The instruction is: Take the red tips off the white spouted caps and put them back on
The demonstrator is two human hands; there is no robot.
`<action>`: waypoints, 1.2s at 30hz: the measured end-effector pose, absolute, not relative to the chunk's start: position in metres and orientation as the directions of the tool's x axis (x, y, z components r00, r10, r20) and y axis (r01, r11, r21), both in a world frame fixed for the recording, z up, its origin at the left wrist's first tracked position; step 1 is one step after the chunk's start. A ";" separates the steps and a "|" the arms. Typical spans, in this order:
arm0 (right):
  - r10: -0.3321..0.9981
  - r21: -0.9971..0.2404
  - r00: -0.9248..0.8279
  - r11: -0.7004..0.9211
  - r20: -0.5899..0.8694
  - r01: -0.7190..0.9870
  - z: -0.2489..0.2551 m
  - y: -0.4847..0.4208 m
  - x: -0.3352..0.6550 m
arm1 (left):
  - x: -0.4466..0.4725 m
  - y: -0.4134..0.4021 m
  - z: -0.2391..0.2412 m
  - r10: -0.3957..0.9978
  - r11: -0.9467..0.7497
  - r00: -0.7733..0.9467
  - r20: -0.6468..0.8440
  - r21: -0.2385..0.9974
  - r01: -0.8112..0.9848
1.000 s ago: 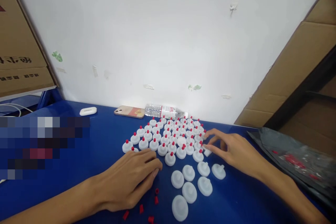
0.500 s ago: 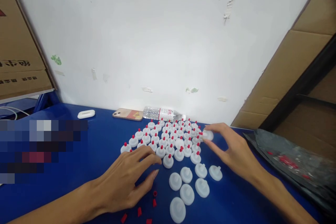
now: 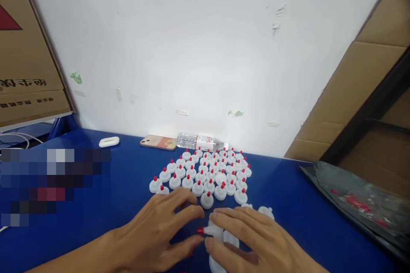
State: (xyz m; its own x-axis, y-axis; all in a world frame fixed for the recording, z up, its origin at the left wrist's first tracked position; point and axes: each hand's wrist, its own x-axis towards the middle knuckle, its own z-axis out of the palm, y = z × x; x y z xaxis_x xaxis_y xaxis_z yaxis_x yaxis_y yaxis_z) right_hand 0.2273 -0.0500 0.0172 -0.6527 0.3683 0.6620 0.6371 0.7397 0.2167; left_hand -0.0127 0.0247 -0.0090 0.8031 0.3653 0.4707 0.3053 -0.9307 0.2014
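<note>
Many white round caps with red tips (image 3: 205, 170) stand in rows on the blue table (image 3: 128, 187). My right hand (image 3: 253, 239) is near the front, its fingers closed on a white cap (image 3: 214, 231) turned sideways. My left hand (image 3: 160, 230) meets it, thumb and forefinger pinched at the red tip (image 3: 200, 230) on that cap's nozzle. A few plain white caps (image 3: 265, 211) lie under and behind my right hand, mostly hidden.
A phone (image 3: 158, 142), a lying water bottle (image 3: 200, 140) and a white earbud case (image 3: 109, 141) sit along the white wall. Cardboard boxes (image 3: 25, 64) flank both sides. A dark plastic bag with red pieces (image 3: 355, 200) lies at the right.
My right hand left the far right of the capped rows and came back to the front, taking up a white cap. My left hand now holds a red tip against it.
</note>
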 end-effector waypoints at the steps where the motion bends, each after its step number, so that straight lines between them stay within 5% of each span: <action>1: 0.377 0.201 -0.646 0.742 0.663 0.639 0.017 -0.051 0.227 | -0.012 0.023 -0.009 0.345 -0.938 0.820 0.457 0.193 0.288; 6: 0.413 0.212 -0.644 0.712 0.643 0.669 0.016 -0.059 0.226 | -0.011 0.020 -0.005 0.267 -0.963 0.858 0.438 0.145 0.225; 12: 0.388 0.252 -0.682 0.724 0.620 0.641 0.010 -0.055 0.225 | -0.010 0.020 -0.002 0.231 -0.964 0.861 0.454 0.227 0.139; 23: 0.303 0.411 -0.779 0.714 0.549 0.567 0.027 -0.047 0.250 | -0.021 0.021 0.009 0.472 -0.857 0.733 0.490 0.450 0.251; 26: 0.416 0.312 -0.629 0.609 0.657 0.729 0.019 -0.027 0.287 | -0.027 0.039 0.016 0.558 -0.812 0.626 0.544 0.513 0.278; 32: 0.594 0.067 -0.309 0.392 0.743 0.917 0.005 0.001 0.319 | -0.021 0.054 0.006 0.294 -0.954 0.733 0.614 0.146 0.260; 36: 0.696 -0.017 -0.259 0.363 0.669 0.932 0.004 0.001 0.317 | -0.015 0.045 -0.001 0.316 -0.948 0.791 0.524 0.152 0.279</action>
